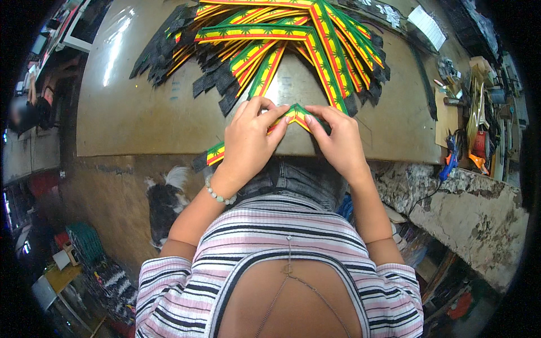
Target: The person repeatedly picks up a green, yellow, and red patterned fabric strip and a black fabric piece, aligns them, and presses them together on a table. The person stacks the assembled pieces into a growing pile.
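Close to the table's near edge, a green, yellow and red patterned fabric strip [297,117] is bent into a peak. My left hand [247,135] pinches it left of the peak, thumb against fingers. On the other side my right hand [342,141] grips it the same way, with the thumb on its face. The strip's black-tipped end [215,154] shows beyond my left wrist, over the table edge. Just past my hands lies a fanned pile of similar V-shaped strips [324,53] with black ends. My palms hide part of the held strip.
The brown table [118,127] spans the view ahead. Along its right side are a white paper sheet [426,27], a blue corded tool [449,159] and orange-handled scissors [479,162]. A black-and-white furry animal [166,205] is on the floor at left. Another person [27,112] appears far left.
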Demonstrator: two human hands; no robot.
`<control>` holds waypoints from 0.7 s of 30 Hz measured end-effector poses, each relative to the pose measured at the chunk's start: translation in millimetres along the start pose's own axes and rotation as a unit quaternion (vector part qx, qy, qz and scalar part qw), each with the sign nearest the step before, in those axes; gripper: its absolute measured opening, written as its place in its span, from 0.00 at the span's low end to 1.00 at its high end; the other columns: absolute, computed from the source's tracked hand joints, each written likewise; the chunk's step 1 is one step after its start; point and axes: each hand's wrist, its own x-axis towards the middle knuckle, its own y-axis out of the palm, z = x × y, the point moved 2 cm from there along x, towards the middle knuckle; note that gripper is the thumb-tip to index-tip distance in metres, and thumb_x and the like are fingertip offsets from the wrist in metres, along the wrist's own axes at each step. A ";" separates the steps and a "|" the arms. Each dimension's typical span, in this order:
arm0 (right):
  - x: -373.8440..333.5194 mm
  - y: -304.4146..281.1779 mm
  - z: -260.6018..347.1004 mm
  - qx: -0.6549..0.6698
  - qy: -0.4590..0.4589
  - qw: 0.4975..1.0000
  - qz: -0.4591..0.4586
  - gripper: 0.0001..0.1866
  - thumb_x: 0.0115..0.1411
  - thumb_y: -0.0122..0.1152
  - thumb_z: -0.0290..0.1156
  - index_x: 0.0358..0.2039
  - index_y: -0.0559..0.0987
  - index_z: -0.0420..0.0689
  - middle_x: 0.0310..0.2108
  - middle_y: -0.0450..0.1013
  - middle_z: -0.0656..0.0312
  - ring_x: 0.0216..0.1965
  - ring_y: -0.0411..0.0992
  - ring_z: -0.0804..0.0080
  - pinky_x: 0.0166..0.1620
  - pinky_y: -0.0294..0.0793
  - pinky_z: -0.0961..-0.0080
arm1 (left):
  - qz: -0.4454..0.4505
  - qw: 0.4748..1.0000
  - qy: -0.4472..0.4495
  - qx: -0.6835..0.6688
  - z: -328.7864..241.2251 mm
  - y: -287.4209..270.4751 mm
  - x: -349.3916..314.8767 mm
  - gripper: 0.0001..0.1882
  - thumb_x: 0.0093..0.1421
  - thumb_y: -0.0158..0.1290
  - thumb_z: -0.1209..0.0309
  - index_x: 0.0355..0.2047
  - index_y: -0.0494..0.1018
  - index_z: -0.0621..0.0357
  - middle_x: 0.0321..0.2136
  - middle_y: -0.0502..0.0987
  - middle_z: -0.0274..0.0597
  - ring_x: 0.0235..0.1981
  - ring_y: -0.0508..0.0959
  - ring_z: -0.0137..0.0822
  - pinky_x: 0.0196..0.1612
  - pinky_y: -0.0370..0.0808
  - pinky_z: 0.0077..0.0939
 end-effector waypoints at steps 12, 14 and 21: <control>-6.5 19.7 11.6 -0.147 -0.083 0.982 -0.087 0.12 0.55 0.62 0.22 0.41 0.80 0.38 0.33 0.69 0.55 0.36 0.67 0.59 0.41 0.68 0.67 | 0.005 1.000 -0.003 0.013 -4.4 1.9 -0.9 0.10 0.54 0.61 0.70 0.37 0.81 0.52 0.31 0.73 0.36 0.32 0.75 0.37 0.33 0.73 0.31; -6.9 21.8 8.6 -0.087 -0.065 0.993 -0.053 0.14 0.55 0.61 0.20 0.44 0.79 0.38 0.34 0.69 0.54 0.38 0.66 0.58 0.41 0.68 0.66 | -0.001 1.000 0.002 0.018 -5.3 2.0 -1.0 0.10 0.54 0.61 0.70 0.37 0.81 0.52 0.31 0.73 0.36 0.32 0.75 0.37 0.32 0.73 0.30; -7.3 25.6 15.5 -0.123 -0.118 0.985 -0.013 0.23 0.52 0.56 0.15 0.51 0.75 0.37 0.44 0.67 0.50 0.44 0.65 0.53 0.47 0.69 0.66 | 0.006 0.999 0.019 0.035 -4.7 2.8 -1.8 0.10 0.54 0.60 0.70 0.37 0.81 0.52 0.32 0.73 0.36 0.32 0.75 0.38 0.32 0.74 0.32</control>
